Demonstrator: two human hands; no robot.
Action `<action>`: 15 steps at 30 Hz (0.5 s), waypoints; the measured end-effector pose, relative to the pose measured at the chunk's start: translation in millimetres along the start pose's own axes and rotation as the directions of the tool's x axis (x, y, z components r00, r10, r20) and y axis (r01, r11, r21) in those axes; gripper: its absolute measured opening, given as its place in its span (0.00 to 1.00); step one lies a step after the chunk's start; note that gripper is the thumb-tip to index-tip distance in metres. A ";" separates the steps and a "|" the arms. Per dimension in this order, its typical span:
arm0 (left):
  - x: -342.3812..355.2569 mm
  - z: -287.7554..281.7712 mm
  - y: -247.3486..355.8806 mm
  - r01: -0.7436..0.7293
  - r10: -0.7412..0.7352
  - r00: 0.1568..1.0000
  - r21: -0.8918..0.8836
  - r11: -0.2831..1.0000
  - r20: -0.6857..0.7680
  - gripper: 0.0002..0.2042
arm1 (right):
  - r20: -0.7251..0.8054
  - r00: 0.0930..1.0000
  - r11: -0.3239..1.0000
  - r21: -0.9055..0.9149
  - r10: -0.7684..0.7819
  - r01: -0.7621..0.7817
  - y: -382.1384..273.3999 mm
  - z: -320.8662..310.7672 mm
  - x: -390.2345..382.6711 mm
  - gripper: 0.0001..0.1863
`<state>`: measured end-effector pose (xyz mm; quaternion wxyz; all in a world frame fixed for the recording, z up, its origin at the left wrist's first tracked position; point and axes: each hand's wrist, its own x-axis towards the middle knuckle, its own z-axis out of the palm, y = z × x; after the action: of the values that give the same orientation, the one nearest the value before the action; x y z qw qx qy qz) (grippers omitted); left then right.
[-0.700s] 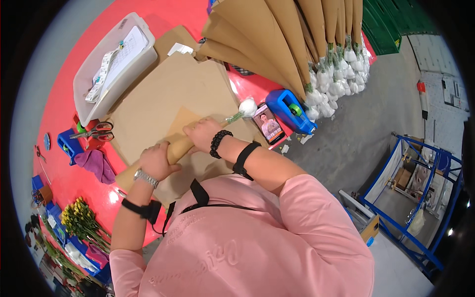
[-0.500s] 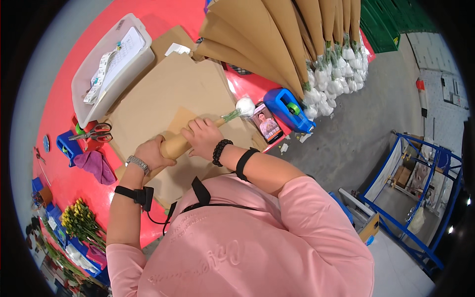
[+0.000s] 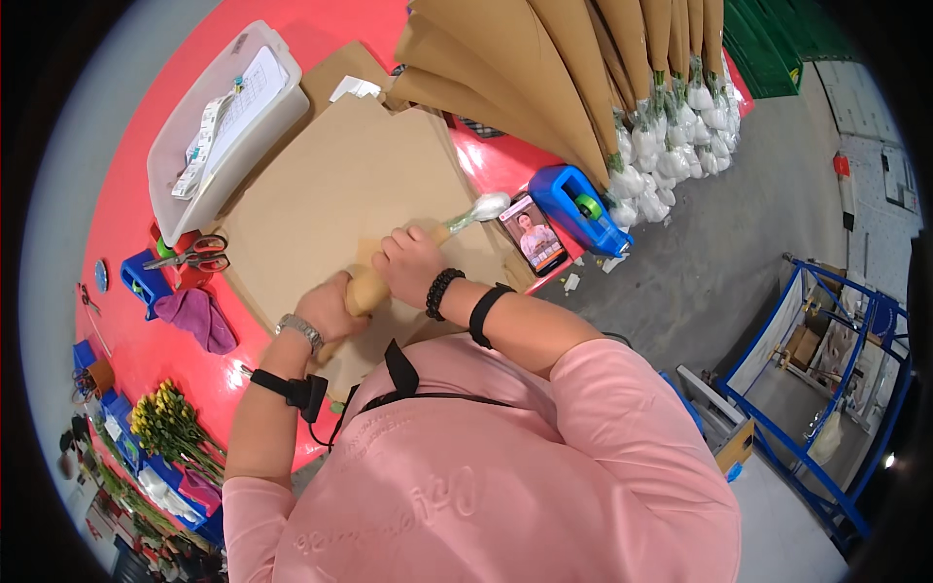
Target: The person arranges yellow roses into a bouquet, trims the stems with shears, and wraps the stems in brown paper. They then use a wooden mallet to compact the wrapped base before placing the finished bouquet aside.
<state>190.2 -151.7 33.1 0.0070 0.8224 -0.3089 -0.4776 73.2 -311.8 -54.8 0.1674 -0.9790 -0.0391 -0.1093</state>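
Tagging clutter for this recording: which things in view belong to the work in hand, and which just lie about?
Belonging, as it appears:
brown paper roll, held by left hand and right hand
white-bagged stem end sticking out of it
brown paper sheets beneath
similar wrapped bundles

Lying about, apparently:
phone
purple cloth
scissors
yellow flowers
gray bin

The left hand (image 3: pixel 328 309) and right hand (image 3: pixel 410 264) covered parts of the paper roll (image 3: pixel 366 291), its inside unseen, the brown paper cones (image 3: pixel 515 58) at the bench's (image 3: pixel 340 21) right edge were cut off at the top of the view, and clutter (image 3: pixel 136 534) past the bench's near left corner was too small to tell.
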 end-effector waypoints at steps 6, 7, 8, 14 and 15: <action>-16.1 34.8 14.9 -0.016 0.168 0.852 0.297 0.955 -0.495 0.32 | 0.255 0.966 0.996 0.073 0.038 -0.059 1.9 -6.7 15.6 0.20; -11.7 41.7 11.3 0.016 0.140 0.860 0.299 0.954 -0.490 0.34 | 0.310 0.950 0.993 0.101 0.032 -0.067 3.6 -10.7 20.5 0.21; 0.2 51.7 6.3 0.046 0.112 0.864 0.300 0.953 -0.490 0.35 | 0.283 0.959 0.990 0.130 0.013 -0.052 4.8 -12.5 22.3 0.23; 20.1 22.6 -3.0 0.045 0.012 0.945 0.167 0.985 -0.327 0.40 | -0.052 0.994 0.937 0.333 -0.091 0.104 23.8 -23.2 12.2 0.21; 18.9 18.2 -2.7 0.025 0.025 0.944 0.145 0.989 -0.328 0.41 | -0.051 0.997 0.949 0.305 -0.063 0.075 25.7 -14.2 7.5 0.19</action>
<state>183.9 -154.0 7.6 -0.0023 0.8889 -0.3378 -0.3096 80.5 -340.5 -48.3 0.3140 -0.9369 -0.0865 -0.1274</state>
